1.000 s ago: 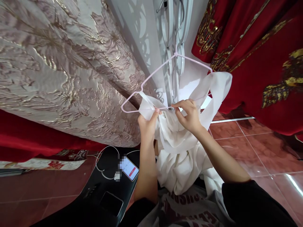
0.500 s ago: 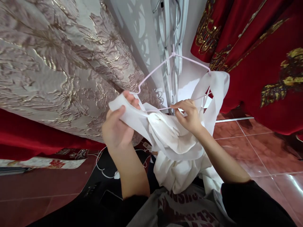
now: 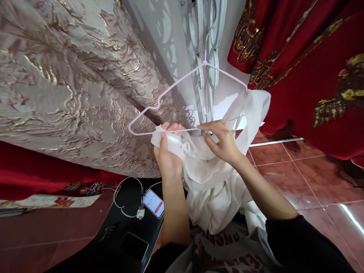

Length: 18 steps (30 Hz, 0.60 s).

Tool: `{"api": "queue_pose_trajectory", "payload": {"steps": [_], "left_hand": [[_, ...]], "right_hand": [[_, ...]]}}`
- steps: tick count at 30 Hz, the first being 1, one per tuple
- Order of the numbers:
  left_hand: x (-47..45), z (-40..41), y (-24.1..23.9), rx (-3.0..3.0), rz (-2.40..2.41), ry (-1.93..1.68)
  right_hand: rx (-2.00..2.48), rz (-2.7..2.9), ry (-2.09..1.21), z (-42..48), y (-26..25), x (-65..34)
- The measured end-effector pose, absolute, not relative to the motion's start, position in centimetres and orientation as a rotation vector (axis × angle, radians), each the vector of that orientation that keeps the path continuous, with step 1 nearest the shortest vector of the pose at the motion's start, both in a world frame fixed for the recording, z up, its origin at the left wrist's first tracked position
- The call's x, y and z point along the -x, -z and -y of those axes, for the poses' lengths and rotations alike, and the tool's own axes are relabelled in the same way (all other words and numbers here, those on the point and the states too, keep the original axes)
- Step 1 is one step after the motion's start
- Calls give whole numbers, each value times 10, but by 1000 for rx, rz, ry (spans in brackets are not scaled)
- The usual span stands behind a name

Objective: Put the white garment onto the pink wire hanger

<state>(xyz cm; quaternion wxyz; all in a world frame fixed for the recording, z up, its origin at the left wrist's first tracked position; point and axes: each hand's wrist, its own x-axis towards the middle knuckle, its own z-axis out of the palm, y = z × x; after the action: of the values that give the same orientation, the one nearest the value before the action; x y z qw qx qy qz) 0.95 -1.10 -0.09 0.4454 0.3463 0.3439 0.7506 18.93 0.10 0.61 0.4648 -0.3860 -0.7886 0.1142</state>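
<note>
A pale pink clothes hanger [image 3: 182, 80] hangs by its hook in front of me. Its left end is bare, while the right end still carries one shoulder of a sheer white garment [image 3: 212, 170]. My left hand [image 3: 169, 151] is closed on the garment's left shoulder part, just below the hanger's lower bar. Thumb and fingers of my right hand [image 3: 223, 142] pinch that bar near its middle. The lower part of the garment bunches down toward my lap.
White metal rack bars [image 3: 200, 72] rise behind the hanger. A pinkish floral brocade cloth [image 3: 79, 87] hangs at left, a red gold-trimmed cloth [image 3: 307, 87] at right. On a black surface lie a lit phone [image 3: 154, 203], a dark phone [image 3: 133, 246] and a white cable [image 3: 115, 195].
My left hand has moved right and slightly down with the garment's shoulder part, which has come off the hanger's left end. My right hand stays at the bar. The lit phone is now visible.
</note>
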Motion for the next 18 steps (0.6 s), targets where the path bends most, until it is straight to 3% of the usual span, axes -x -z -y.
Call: {"api": "queue_pose_trajectory", "payload": {"steps": [3, 7, 13, 18], "left_hand": [[-18, 11, -7, -832, -829, -1952], [-21, 13, -8, -858, -854, -1938], [-31, 14, -4, -831, -874, -1995], [-28, 14, -5, -852, -846, -1994]], "right_hand": [[871, 1900, -329, 20, -28, -207], [1125, 1294, 21, 23, -36, -252], [1309, 1211, -364, -12, -21, -271], [1416, 1340, -319, -23, -36, -260]]}}
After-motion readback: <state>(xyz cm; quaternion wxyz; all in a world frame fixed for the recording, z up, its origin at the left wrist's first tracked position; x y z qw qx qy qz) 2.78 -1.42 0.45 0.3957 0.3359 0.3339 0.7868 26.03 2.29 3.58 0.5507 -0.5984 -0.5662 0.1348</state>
